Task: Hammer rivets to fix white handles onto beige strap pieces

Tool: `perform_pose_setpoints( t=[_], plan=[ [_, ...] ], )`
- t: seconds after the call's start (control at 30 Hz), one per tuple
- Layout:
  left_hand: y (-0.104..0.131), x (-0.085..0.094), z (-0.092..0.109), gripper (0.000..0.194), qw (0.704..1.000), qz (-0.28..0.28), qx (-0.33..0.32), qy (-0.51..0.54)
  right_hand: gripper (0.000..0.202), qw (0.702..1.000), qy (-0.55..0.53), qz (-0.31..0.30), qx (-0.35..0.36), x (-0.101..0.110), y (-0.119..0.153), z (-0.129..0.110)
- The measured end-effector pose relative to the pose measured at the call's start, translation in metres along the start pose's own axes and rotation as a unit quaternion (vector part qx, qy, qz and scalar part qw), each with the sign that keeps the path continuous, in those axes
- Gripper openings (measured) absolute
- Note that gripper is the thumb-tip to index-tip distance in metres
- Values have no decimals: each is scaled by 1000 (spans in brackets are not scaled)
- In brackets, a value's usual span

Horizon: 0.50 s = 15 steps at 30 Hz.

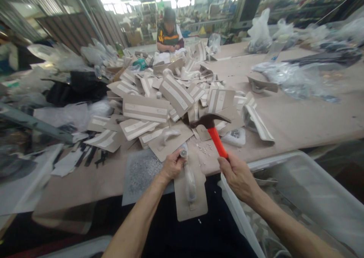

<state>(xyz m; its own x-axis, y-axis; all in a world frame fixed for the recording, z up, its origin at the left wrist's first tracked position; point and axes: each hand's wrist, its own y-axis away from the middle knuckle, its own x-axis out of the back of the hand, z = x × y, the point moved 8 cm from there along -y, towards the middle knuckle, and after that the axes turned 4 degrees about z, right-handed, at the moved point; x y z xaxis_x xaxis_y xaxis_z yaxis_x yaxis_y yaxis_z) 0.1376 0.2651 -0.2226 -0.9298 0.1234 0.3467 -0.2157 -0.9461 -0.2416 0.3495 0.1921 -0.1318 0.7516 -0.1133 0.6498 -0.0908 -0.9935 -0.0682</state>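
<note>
My right hand [237,174] is wrapped round the orange handle of a claw hammer [216,136]. The hammer's dark head is raised over the table's front edge. My left hand [174,166] is closed at the upper end of a beige panel [196,205] with a handle wrapped in clear plastic [190,184]. A small round metal-topped piece [183,153] shows at its fingertips; what it is, I cannot tell. The panel's lower end hangs past the table edge over my lap. Left of it lies a worn grey sheet [139,171]. Another panel with a wrapped handle [170,136] lies just beyond.
A heap of beige panels with white strips [146,108] covers the table's middle. A small bag of metal bits [234,136] lies near the hammer. At right below the table stands a white bin [301,167] holding panels. Across the table sits a person [169,34].
</note>
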Motion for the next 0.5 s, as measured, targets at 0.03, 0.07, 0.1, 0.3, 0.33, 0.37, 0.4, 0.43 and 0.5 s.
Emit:
perform_pose_setpoints(
  t=[0.03, 0.07, 0.1, 0.3, 0.33, 0.37, 0.4, 0.43, 0.5],
  plan=[
    [1, 0, 0, 15, 1000, -1, -1, -3, 31, 996, 68, 15, 51, 8, 2, -11],
    [1, -1, 1, 15, 1000, 0, -2, -7, 30, 987, 132, 12, 90, 11, 3, -20],
    [2, -1, 1, 14, 1000, 1, -2, -11, 27, 975, 189, -7, 118, 11, 4, -25],
    [2, -2, 6, 12, 999, 0, -9, -30, 24, 941, 270, -4, 204, 33, 2, -58],
    [2, -2, 8, 12, 1000, -4, -14, -27, 26, 946, 245, 47, 209, 44, 3, -65],
    [2, -2, 8, 13, 1000, -7, -17, -23, 26, 948, 220, 100, 210, 53, 5, -69],
    [2, -3, 8, 14, 1000, -9, -17, -21, 27, 947, 200, 138, 211, 57, 8, -70],
    [2, -3, 7, 14, 1000, -9, -15, -20, 27, 946, 193, 147, 214, 56, 12, -69],
    [2, -2, 5, 12, 1000, -4, -9, -28, 27, 946, 222, 77, 223, 36, 15, -59]
  ],
)
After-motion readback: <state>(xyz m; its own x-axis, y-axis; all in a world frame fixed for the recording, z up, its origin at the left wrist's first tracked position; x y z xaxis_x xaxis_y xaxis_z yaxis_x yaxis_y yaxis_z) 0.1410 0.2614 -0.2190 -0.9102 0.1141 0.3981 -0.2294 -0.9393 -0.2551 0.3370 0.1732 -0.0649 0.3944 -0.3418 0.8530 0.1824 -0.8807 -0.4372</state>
